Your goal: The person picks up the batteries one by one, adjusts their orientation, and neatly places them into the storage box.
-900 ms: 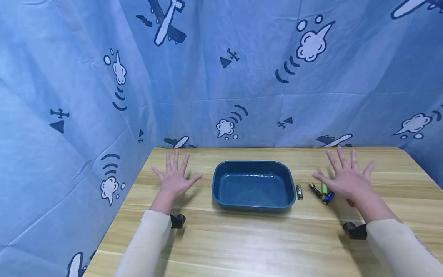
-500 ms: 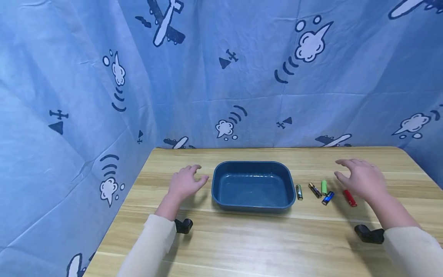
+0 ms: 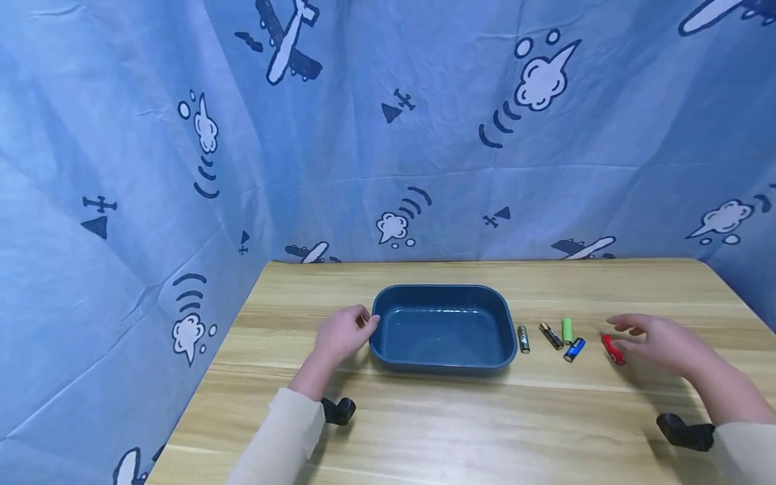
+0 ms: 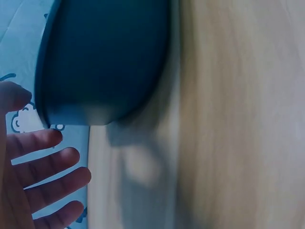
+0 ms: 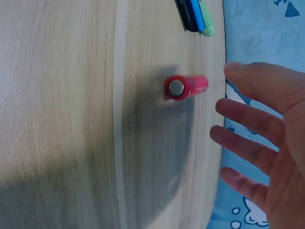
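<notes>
A dark blue rectangular bin point(image 3: 445, 337) stands on the table. At its left end my left hand point(image 3: 342, 333) has its thumb overlapping the rim in the head view. The left wrist view shows loosely bent fingers point(image 4: 57, 188) just beyond the bin's end, thumb apart from them. My right hand point(image 3: 661, 343) hovers over a red battery point(image 3: 618, 358), its thumb overlapping the battery in the head view. In the right wrist view the thumb and fingers are spread apart beside the red battery point(image 5: 193, 87), with nothing between them.
Between bin and right hand lie a dark green battery point(image 3: 524, 339), a black and gold battery point(image 3: 551, 335), a light green battery point(image 3: 567, 331) and a blue battery point(image 3: 574, 349). A blue patterned curtain point(image 3: 339, 135) hangs behind the wooden table point(image 3: 442, 431).
Both hands have come down from a spread-fingered pose. My left hand has moved right to the bin's rim, and my right hand has lowered to the red battery. Bin and batteries stay put.
</notes>
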A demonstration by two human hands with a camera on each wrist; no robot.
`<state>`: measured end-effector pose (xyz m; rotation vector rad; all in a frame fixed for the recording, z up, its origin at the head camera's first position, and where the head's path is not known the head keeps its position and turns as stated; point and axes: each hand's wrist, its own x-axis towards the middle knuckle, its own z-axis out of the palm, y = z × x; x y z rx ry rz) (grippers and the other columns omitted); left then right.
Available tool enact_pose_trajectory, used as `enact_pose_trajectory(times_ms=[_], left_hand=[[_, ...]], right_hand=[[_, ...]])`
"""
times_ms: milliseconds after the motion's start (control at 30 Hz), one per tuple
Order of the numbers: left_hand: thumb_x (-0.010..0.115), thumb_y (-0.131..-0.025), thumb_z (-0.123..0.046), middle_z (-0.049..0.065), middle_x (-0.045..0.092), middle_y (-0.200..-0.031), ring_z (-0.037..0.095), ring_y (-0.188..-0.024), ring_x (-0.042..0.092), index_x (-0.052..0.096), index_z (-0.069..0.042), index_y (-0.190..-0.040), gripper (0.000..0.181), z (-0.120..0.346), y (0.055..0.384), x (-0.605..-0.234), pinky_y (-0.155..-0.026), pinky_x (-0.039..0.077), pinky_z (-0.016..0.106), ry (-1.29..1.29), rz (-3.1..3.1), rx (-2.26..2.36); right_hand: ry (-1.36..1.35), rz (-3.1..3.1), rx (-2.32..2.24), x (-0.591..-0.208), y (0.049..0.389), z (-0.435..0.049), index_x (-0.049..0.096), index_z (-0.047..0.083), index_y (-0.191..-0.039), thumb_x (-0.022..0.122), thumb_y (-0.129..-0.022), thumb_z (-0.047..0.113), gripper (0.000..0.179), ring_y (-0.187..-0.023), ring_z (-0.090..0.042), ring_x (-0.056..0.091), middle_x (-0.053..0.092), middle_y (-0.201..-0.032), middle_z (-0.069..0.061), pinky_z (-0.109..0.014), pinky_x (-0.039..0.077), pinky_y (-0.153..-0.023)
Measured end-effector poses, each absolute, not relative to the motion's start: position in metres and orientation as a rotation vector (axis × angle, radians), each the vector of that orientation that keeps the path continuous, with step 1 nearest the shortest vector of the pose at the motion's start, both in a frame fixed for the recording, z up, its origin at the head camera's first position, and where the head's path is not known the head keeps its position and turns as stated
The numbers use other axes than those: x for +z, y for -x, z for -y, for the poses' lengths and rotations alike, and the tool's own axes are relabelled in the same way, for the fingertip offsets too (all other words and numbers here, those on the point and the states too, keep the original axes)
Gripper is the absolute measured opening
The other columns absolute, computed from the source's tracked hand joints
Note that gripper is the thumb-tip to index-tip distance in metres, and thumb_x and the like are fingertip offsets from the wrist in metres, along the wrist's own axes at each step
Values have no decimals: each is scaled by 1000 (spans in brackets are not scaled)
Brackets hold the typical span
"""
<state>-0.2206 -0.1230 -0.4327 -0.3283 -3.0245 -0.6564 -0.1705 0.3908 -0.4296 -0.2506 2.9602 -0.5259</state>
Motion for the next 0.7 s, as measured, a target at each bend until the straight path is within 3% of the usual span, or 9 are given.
enact_pose_trajectory(times_ms=[100, 233, 333, 467, 700], left_hand=[[50, -90, -44, -2, 58, -79, 15, -69, 54, 58, -14, -97, 32, 118, 220, -438, -59, 43, 32, 274, 3009, -805], [53, -90, -36, 6, 55, -105, 19, -86, 56, 46, -12, -128, 45, 111, 220, -444, -70, 46, 36, 226, 2954, -997], [51, -89, -31, 13, 55, -104, 24, -76, 59, 32, -15, -141, 58, 106, 221, -447, -62, 47, 36, 208, 2962, -1079], [47, -89, -27, 17, 62, -95, 23, -61, 56, 26, -15, -145, 61, 103, 223, -449, -52, 42, 33, 151, 3024, -1104], [43, -91, -22, 18, 58, -114, 23, -78, 54, 23, -15, -148, 62, 100, 223, -450, -62, 42, 34, 120, 3069, -1082]], right_hand=[[265, -2944, -579, -433, 167, -395, 55, -6, -119, 66, -81, 23, 49, -96, -47, 54, 58, -110, -29, -57, 44, -73], [268, -2898, -661, -436, 165, -398, 53, -9, -120, 72, -76, 23, 57, -97, -50, 53, 56, -112, -32, -59, 43, -74], [273, -2865, -694, -438, 165, -400, 52, -11, -121, 77, -71, 22, 65, -100, -52, 50, 53, -114, -35, -59, 42, -76], [275, -2836, -705, -444, 165, -402, 50, -13, -122, 80, -66, 18, 71, -104, -56, 44, 46, -118, -39, -62, 39, -80], [320, -2836, -690, -450, 168, -404, 50, -12, -123, 81, -63, 18, 74, -105, -58, 39, 43, -118, -40, -66, 33, -81]])
